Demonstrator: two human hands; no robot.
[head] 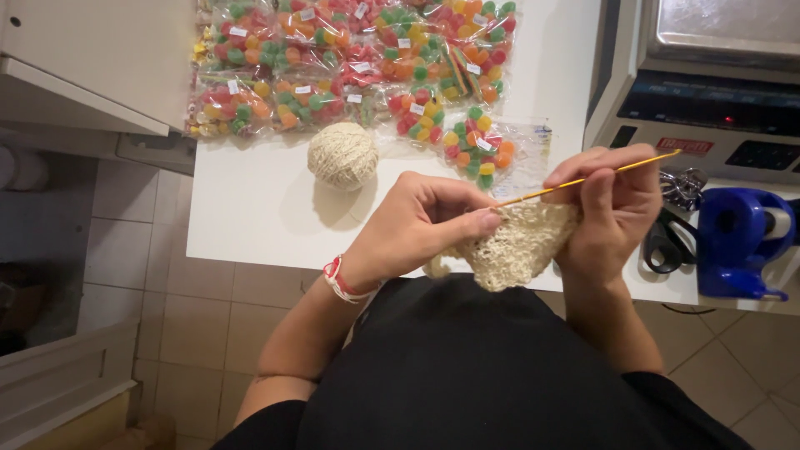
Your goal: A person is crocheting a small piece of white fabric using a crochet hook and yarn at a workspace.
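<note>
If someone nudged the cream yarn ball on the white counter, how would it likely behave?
The yarn ball looks round and rests free on the white counter, so it would probably roll. Its wound, textured strands suggest that it is light and soft, not fragile. I cannot trace a strand to the crocheted piece held by the left hand and right hand, though one may tether it.

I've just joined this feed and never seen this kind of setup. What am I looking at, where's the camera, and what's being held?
There is no machine here: a person wears one camera on the head, looking down at their own bare hands. The right hand holds a thin yellow hook. The left hand pinches a cream crocheted piece between both hands. On the white table lie a yarn ball, clear bags of coloured candies, black scissors and a blue tape dispenser. A scale stands at the right.
</note>
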